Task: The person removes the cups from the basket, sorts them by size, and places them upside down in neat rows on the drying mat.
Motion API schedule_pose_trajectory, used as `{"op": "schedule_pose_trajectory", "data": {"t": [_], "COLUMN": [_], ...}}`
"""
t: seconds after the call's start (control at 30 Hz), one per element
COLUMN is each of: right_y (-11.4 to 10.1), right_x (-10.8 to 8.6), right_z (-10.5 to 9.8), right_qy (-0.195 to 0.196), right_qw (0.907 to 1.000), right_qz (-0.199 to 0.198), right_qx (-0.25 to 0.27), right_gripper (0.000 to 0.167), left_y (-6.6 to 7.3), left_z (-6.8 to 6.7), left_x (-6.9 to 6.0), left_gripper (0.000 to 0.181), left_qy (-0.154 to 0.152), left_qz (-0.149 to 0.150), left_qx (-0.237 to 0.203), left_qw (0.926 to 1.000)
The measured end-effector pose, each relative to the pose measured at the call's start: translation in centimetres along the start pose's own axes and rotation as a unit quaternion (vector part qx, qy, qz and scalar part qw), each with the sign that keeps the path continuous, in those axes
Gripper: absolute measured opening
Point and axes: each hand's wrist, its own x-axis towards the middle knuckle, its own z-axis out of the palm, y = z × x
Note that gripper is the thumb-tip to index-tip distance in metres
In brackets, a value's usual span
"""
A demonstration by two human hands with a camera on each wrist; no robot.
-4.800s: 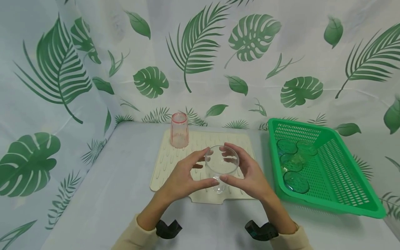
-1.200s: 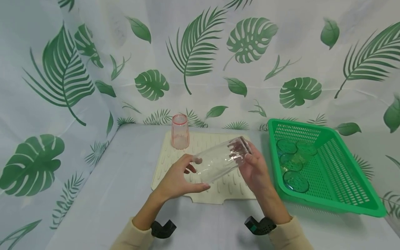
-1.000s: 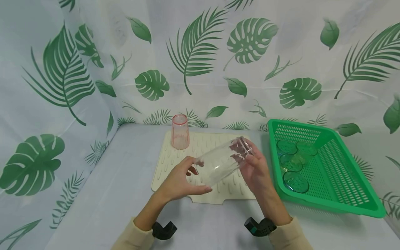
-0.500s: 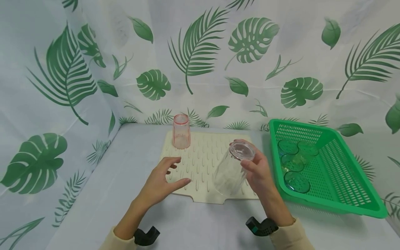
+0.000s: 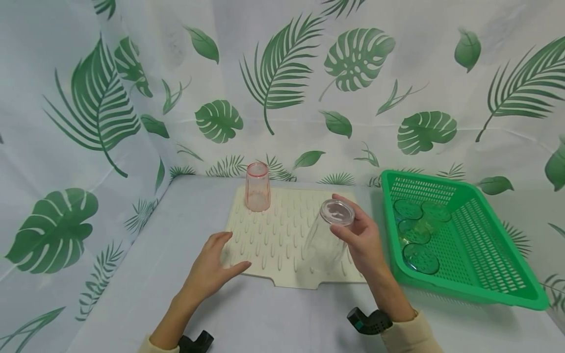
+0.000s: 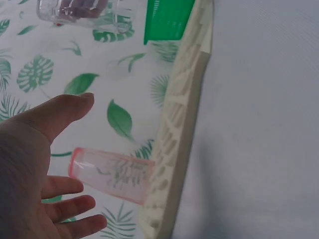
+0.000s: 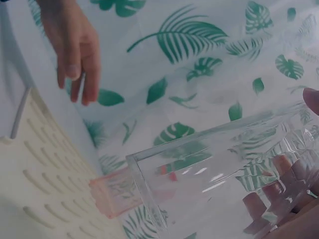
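Note:
My right hand (image 5: 364, 240) grips a clear drinking glass (image 5: 324, 247) near its thick base. The glass is upside down and slightly tilted above the front right of a cream ridged drying mat (image 5: 280, 235). In the right wrist view, fingers show through the wall of the clear glass (image 7: 204, 174), and its rim stands apart from the mat. At the mat's left front edge, my left hand (image 5: 207, 269) hangs open, thumb spread, holding nothing. A pink glass (image 5: 258, 189) stands on the mat's back left, narrower end up. The left wrist view shows this pink glass (image 6: 114, 174) beyond the left fingers.
A green perforated basket (image 5: 468, 289) stands to the right of the mat, with several tinted glasses (image 5: 415, 230) along its left side. A white cloth covers the table (image 5: 176, 215). Behind it hangs a leaf-patterned curtain (image 5: 300, 132).
Both hands held the clear glass with its mouth up; it was then tipped over and now points mouth-down in the right hand. The left hand has let go and moved left.

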Motion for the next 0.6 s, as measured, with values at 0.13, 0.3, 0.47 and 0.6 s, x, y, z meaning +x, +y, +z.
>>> {"op": "schedule_pose_trajectory", "data": {"t": [0.13, 0.3, 0.47, 0.6], "right_y": [0.2, 0.6, 1.3, 2.0], "right_x": [0.1, 0.3, 0.4, 0.8], "right_z": [0.0, 0.0, 0.0, 0.0], "right_qy": [0.020, 0.021, 0.027, 0.042], "right_qw": [0.9995, 0.9989, 0.9925, 0.9838], "right_qz": [0.013, 0.012, 0.022, 0.044], "right_qx": [-0.020, -0.039, -0.117, -0.168], "right_gripper": [0.056, 0.057, 0.061, 0.062], "left_y": [-0.8, -1.6, -2.2, -2.9], "left_z": [0.4, 0.8, 1.3, 1.8], "left_x": [0.1, 0.2, 0.3, 0.4], "left_gripper": [0.094, 0.097, 0.098, 0.098], "left_qy": [-0.014, -0.024, -0.029, -0.033], "left_qz": [-0.016, -0.036, -0.035, -0.027], "left_qx": [0.018, 0.025, 0.044, 0.066], "left_qw": [0.9996, 0.9987, 0.9980, 0.9969]}}
